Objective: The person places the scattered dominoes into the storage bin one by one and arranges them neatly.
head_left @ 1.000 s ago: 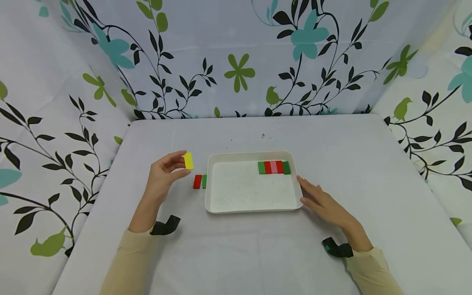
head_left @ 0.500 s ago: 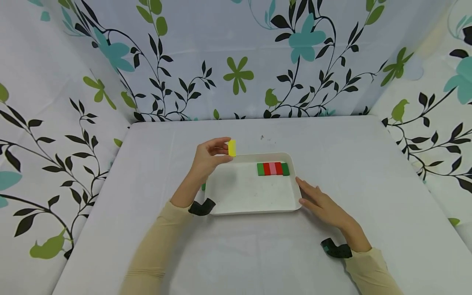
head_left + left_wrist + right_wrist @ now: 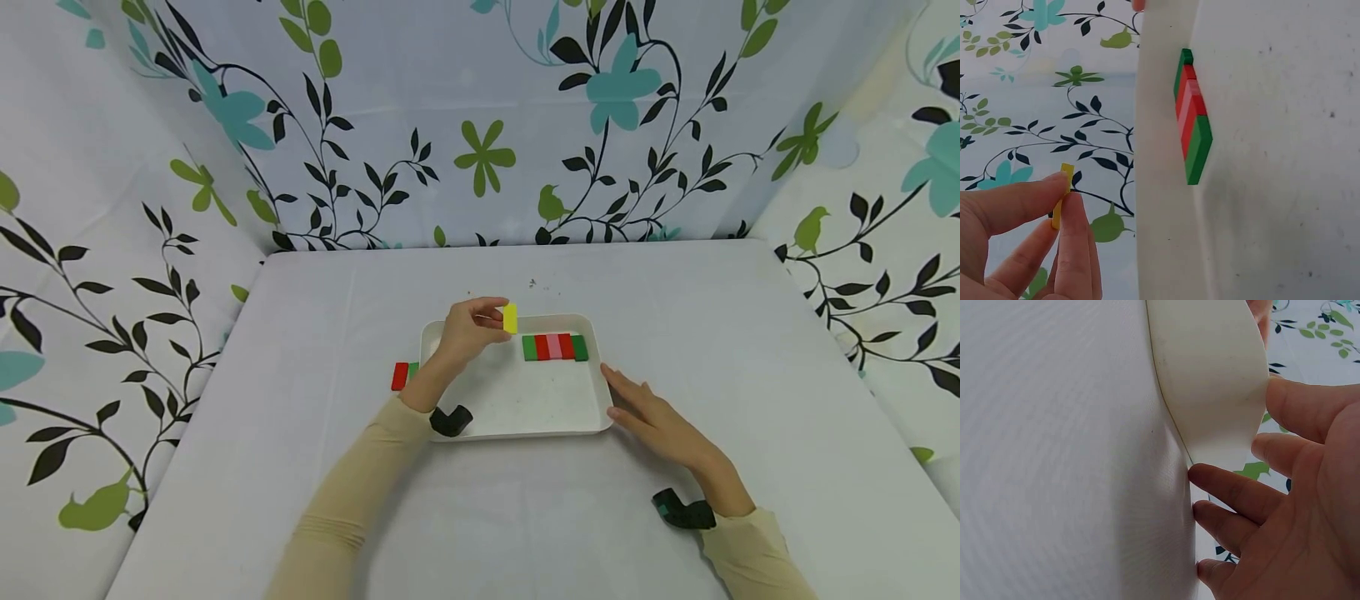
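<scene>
A thin yellow domino-like block is pinched between the thumb and fingertips of my left hand, held over the back part of a white tray. In the left wrist view the yellow block shows edge-on. Just right of it, along the tray's back wall, a tight row of blocks runs green, red, pink, red, green. My right hand lies at the tray's right end with its fingers extended. In the right wrist view its thumb and index fingertips touch the tray wall, and the other fingertips rest near the tabletop.
A red block and a green block, partly hidden by the left arm, lie on the table left of the tray. The white-covered table is bounded by patterned curtains behind and at both sides.
My left hand has carried the yellow block rightward from left of the tray to over its back part, near the row. The right hand has stayed at the tray's right end.
</scene>
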{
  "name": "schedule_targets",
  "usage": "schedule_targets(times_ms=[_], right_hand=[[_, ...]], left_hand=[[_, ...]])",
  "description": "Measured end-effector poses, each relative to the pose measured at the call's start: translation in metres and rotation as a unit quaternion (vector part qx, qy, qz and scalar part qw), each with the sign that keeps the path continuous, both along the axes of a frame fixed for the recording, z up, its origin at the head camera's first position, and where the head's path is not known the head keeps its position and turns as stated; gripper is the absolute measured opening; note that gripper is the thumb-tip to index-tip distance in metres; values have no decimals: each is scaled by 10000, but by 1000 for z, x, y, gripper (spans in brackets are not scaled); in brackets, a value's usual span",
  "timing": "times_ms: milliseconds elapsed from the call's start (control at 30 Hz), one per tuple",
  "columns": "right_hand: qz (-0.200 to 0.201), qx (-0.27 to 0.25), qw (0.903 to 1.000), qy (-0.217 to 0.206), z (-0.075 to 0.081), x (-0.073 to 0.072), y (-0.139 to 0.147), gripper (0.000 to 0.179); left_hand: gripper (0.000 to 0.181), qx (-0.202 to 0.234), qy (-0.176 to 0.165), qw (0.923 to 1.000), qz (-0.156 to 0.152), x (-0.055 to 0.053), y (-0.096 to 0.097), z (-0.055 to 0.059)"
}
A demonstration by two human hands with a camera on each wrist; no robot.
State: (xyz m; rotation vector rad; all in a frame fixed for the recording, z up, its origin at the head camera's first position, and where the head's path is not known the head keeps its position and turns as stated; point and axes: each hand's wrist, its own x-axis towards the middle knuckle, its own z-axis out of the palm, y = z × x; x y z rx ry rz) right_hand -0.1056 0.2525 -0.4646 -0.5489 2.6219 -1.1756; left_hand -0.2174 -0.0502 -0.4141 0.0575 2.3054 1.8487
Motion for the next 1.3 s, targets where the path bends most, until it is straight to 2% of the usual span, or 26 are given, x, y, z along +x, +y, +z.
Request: schedule_targets(times_ms=[200,433,633,1000,1300], right_hand=[[42,-64,9999,80,-3,-1,1,65],[28,-54,9999,82,-5,-1,1,65],[36,-73,9999,62,-6,-1,0,66],[1,-84,10000,23,-3,1,0,67],[-8,-77,10000,17,-3,1,0,67]], left_hand=[[51,-140,-113,9998,-109,-2,4,-12],[49,-545,-186,9982,-180,-3,6,-23],[48,-816,-397,9956,-217,-3,7,-32],[49,-1003,-565,9931,-239,-7,11,-36],[48,-1134,-434,9921,-304,-10,12,-40]])
